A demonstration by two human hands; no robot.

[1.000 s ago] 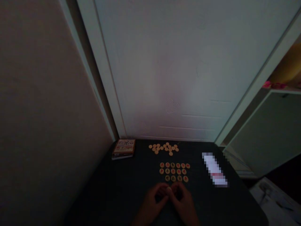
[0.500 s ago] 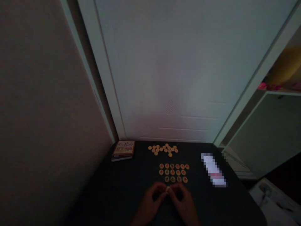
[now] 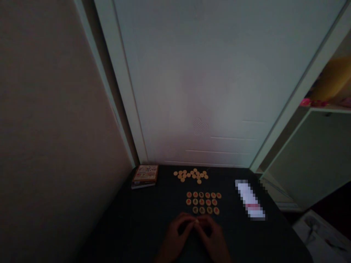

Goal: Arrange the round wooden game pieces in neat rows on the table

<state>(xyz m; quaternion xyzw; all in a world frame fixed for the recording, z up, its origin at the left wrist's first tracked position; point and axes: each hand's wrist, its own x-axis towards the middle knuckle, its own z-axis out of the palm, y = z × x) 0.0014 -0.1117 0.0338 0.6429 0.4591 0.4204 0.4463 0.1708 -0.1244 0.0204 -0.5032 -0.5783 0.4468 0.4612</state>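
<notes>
Fifteen round marked pieces (image 3: 202, 202) lie face up on the dark table (image 3: 137, 223) in three rows: six in the far row, five in the middle, four in the near one, three of those four with dark marks and one with red. Beyond them, about sixteen plain discs (image 3: 188, 175) sit in a loose cluster, too close together in places for a sure count. One small stack (image 3: 145, 176) rests at the far left corner, and one pixelated white item (image 3: 250, 200) lies to the right. Two hands, the left hand (image 3: 178, 232) and the right hand (image 3: 213, 232), come in from the near edge with fingers curved inward and tips meeting just before the near row. Each grip is pinched nearly closed on one small pale disc (image 3: 196, 221), mostly hidden between the fingertips.
</notes>
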